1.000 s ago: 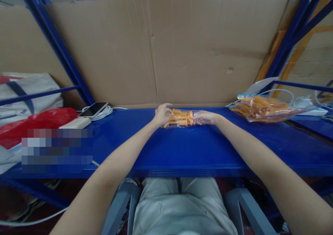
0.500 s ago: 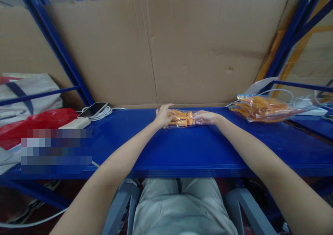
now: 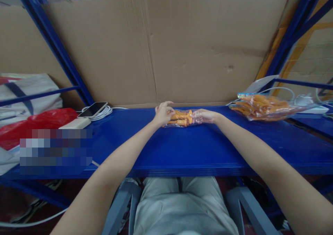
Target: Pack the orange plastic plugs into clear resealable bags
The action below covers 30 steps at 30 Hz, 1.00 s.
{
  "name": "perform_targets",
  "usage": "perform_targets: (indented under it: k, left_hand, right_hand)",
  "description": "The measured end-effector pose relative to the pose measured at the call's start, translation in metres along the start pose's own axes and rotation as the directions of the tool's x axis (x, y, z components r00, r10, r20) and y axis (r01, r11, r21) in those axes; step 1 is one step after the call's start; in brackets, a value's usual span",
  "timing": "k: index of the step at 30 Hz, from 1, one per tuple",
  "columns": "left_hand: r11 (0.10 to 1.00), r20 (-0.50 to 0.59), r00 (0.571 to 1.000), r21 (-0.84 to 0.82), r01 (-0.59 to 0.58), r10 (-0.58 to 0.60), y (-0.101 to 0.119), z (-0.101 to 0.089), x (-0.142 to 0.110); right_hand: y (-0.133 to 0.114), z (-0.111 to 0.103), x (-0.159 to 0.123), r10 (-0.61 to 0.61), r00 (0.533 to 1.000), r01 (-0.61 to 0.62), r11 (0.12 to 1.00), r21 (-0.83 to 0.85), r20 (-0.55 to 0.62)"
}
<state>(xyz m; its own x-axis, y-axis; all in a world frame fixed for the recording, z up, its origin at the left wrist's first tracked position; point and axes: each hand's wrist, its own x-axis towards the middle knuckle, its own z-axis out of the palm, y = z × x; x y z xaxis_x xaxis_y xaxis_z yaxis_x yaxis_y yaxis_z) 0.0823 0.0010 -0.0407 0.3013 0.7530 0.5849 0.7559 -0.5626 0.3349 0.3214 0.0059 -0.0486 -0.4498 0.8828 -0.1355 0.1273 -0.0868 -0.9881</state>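
A clear plastic bag (image 3: pixel 179 119) with orange, screw-like plastic pieces inside lies on the blue shelf, near the cardboard at the back. My left hand (image 3: pixel 163 114) grips the bag's left end, its thumb against the orange pieces and its index finger stretched out above them. At the opposite end my right hand (image 3: pixel 206 116) is closed on the crinkled plastic. Shiny film covers the right fingertips; I cannot tell whether they are inside the bag or behind its folds.
To the right lies a larger clear bag of orange pieces (image 3: pixel 262 106), near white cables. On the left are a phone (image 3: pixel 93 110) on a coiled white cable, a white box-shaped device (image 3: pixel 75 124) and a red plastic bag (image 3: pixel 39 124). Cardboard (image 3: pixel 208 47) stands behind the blue shelf (image 3: pixel 187 151).
Both hands remain at the two ends of the bag. The bag and fingers have shifted only slightly, and the view has tilted a little.
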Motion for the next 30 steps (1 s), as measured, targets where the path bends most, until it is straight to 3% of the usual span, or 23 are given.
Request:
perform_targets:
  k: [6,11,17,24,30]
  left_hand:
    - [1.0,0.006,1.0,0.01,-0.008,0.008,0.0,-0.004,-0.001]
    - [1.0,0.005,1.0,0.007,-0.006,0.006,-0.001,-0.004,0.0]
    - [1.0,0.028,1.0,-0.011,-0.011,0.012,-0.011,0.002,0.003]
    - [0.997,0.102,0.995,-0.082,-0.011,0.02,-0.022,0.008,0.008]
    - [0.996,0.076,0.996,-0.067,-0.05,0.055,-0.026,0.005,0.006]
  right_hand:
    - [0.003,0.0,0.003,0.012,0.999,-0.012,1.0,-0.011,0.039]
    - [0.002,-0.003,0.002,0.042,0.995,-0.029,0.99,-0.136,0.092]
    - [0.0,0.0,-0.002,0.075,0.997,-0.066,0.971,-0.229,0.032]
    - [-0.004,0.0,-0.002,0.113,0.993,-0.104,0.963,-0.25,0.024]
    - [-0.008,-0.01,-0.007,0.077,0.994,-0.06,0.978,-0.201,0.078]
